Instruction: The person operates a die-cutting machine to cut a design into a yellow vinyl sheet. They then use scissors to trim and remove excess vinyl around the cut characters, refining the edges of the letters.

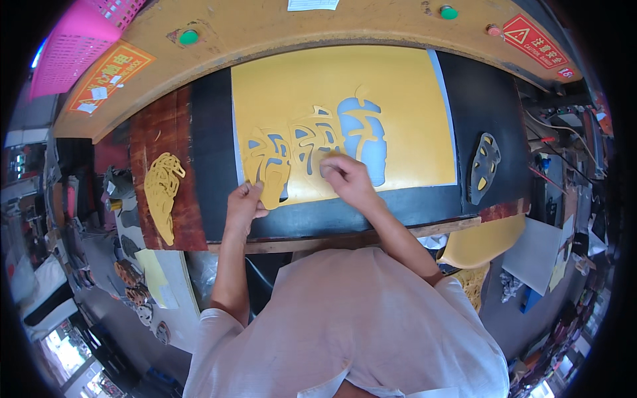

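A yellow sheet [411, 86] with a pale edge lies on the black work surface [345, 215]. Shoe-upper-shaped outlines with slots are cut in it, and one opening [375, 142] shows pale blue beneath. At the sheet's near left corner, my left hand [244, 202] pinches the lower part of a yellow cut piece [272, 192], which slightly overhangs the sheet's edge. My right hand [352, 182] is closed, its fingertips at a second cut piece [305, 142]; what they hold, if anything, is hidden. Far right lies a dark cutting die [484, 169].
Several yellow cut pieces [162, 192] are piled on the reddish-brown board at left. Behind the sheet runs a yellow machine beam [265, 33] with green buttons [189, 36] and warning labels. A pink basket [79, 43] stands upper left. More yellow material [484, 242] hangs below the bench at right.
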`<action>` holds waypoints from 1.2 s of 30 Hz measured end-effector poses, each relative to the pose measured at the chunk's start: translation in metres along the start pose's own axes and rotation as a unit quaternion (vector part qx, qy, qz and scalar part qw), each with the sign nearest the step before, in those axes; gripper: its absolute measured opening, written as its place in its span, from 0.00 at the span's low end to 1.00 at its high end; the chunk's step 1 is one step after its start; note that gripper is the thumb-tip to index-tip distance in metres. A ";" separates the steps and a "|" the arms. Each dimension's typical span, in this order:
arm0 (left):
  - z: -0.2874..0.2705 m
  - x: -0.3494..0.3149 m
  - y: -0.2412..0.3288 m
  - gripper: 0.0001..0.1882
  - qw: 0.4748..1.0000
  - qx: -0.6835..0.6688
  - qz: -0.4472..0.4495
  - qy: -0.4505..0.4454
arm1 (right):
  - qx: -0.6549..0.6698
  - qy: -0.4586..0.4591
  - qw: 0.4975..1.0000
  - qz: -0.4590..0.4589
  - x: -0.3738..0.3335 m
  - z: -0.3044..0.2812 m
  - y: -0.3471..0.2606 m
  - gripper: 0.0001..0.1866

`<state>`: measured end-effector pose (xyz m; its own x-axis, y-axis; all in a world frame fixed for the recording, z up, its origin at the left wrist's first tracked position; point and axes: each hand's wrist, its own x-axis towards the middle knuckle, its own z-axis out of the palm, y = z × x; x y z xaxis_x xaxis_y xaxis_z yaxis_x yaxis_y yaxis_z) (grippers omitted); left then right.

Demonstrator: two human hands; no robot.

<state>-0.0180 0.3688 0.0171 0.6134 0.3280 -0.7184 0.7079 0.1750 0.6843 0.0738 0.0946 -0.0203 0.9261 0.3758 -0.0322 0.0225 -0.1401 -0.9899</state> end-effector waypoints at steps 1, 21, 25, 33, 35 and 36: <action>0.000 -0.007 -0.004 0.14 0.999 0.045 -0.012 0.018 | 0.009 0.006 1.000 -0.014 -0.014 -0.017 0.001 0.09; 0.040 -0.014 -0.070 0.16 0.918 -0.336 0.206 0.054 | -0.131 0.335 0.931 0.066 -0.155 -0.306 0.029 0.13; 0.045 -0.007 -0.081 0.11 0.933 -0.307 0.020 0.187 | -0.339 0.341 0.877 0.015 -0.155 -0.343 0.035 0.18; 0.090 -0.051 -0.086 0.13 0.992 -0.053 0.034 0.106 | -0.418 0.249 0.849 0.205 -0.124 -0.349 0.045 0.44; 0.125 -0.061 -0.084 0.11 0.991 0.001 0.116 0.073 | -0.451 0.253 0.824 0.229 -0.112 -0.343 0.047 0.43; 0.142 -0.062 -0.081 0.11 0.972 0.082 0.207 0.079 | -0.466 0.264 0.812 0.231 -0.107 -0.340 0.049 0.43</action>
<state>-0.0639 0.2025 -0.0116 0.8055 0.4796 -0.3481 0.4653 -0.1480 0.8727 0.1041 -0.2638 -0.0183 0.9433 -0.3260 -0.0631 -0.3270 -0.8791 -0.3467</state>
